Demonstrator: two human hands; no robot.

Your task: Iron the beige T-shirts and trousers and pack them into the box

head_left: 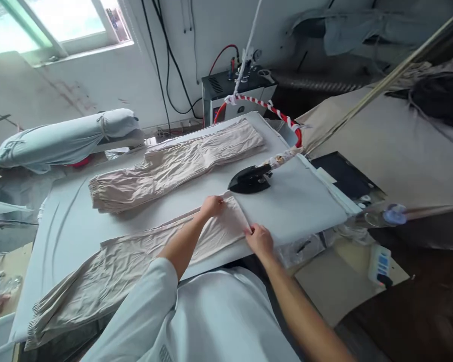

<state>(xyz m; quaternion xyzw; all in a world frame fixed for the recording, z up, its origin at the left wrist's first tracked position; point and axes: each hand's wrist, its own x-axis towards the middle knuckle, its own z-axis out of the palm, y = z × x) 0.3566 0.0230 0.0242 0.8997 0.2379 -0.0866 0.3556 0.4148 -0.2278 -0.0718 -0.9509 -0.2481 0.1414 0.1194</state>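
A beige pair of trousers [136, 261] lies crumpled along the near edge of the white ironing table [305, 201]. My left hand [212, 205] pinches the far corner of its leg end. My right hand [259, 239] grips the near corner of the same end, fingers closed on the cloth. A second beige garment [173, 166] lies wrinkled across the table's far side. A black iron [249, 180] rests flat on the table just beyond my hands, its hose wrapped in red and white [279, 114].
A steam unit [230, 93] with cables stands behind the table by the wall. A padded sleeve board [64, 138] sits at the far left. A remote-like controller [379, 264] lies on cardboard at the right. A window [53, 25] is at the upper left.
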